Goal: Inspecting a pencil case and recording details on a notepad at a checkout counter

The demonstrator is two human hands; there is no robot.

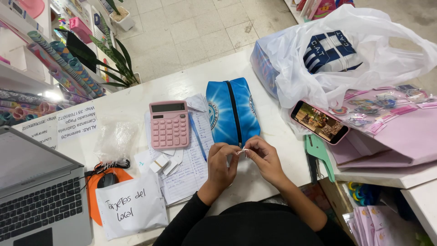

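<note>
A blue pencil case [232, 110] with a black zip lies on the white counter [132, 100], its near end toward me. My left hand [222, 160] and my right hand [264, 157] meet just below that end, each pinching a small white tag or thread [242, 151] by the zip pull. Both sleeves are black.
A pink calculator [169, 124] rests on handwritten paper sheets [191, 168] with a blue pen. A laptop [38, 196], a mouse on an orange pad and a white envelope sit left. Right: a phone [320, 121], a white plastic bag [355, 50], a pink sheet of trinkets, green scissors [318, 152].
</note>
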